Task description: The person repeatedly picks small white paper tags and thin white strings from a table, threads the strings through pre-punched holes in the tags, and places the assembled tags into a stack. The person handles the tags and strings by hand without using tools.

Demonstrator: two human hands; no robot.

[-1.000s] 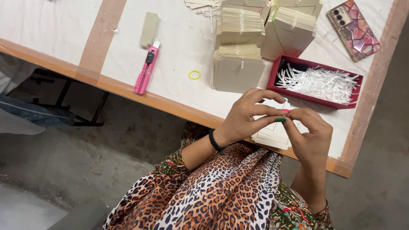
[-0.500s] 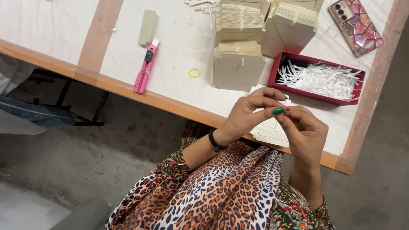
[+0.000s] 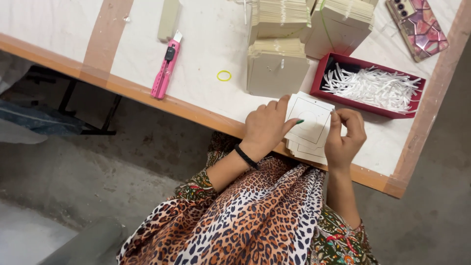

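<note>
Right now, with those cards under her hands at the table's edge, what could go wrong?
The white card stack overhangs the table edge; a nudge from the left hand or right hand might tip cards off. The pink utility knife also lies near that edge and could get knocked down.

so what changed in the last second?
Both hands came apart and dropped from in front of the chest onto the table edge. The left hand now presses its thumb on the top white card of a small stack; the right hand pinches that card's right edge. Unmoved: pink cutter, yellow band, red tray of white strips, card bundles, phone.
</note>
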